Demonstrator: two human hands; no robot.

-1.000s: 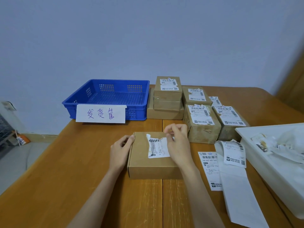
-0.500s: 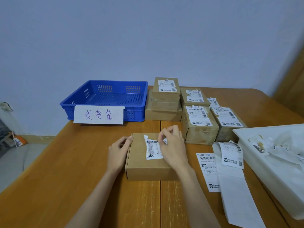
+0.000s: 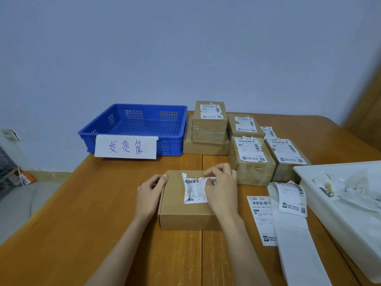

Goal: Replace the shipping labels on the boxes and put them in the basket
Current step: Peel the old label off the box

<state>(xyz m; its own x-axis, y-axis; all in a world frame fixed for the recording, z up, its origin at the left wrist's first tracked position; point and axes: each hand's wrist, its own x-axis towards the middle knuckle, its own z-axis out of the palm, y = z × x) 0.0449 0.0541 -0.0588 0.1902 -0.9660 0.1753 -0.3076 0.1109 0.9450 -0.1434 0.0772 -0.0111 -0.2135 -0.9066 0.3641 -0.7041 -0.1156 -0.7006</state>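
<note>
Resting flat near the front middle of the orange-brown wooden worktop [image 3: 72,213] is a shallow square brown cardboard box [image 3: 175,205], with a person's two bare hands working on it. The left hand [image 3: 149,194] is lying against the box's left side, its fingers [image 3: 162,178] loosely curled and touching the top left corner, gripping nothing. The right hand [image 3: 221,188] is lying over the right half of the lid, its fingers [image 3: 210,181] pinching the torn upper edge of a wrinkled white shipping label [image 3: 193,190] that is sticking to the lid, its upper left corner curling up. Sitting at the worktop's far left edge is an empty blue perforated plastic basket [image 3: 136,129], with a white paper sign [image 3: 125,147] bearing purple handwriting hanging on its front wall. Standing just right of the basket and behind the box is a cluster of brown cardboard parcels [image 3: 252,159], each wearing a white label, some stacked. Lying to the right of the box is a flat white printed label [image 3: 260,215], touching a long strip of white label backing [image 3: 296,244]. Sitting at the right edge is a white plastic tray [image 3: 350,240], holding crumpled paper scraps [image 3: 338,187].
</note>
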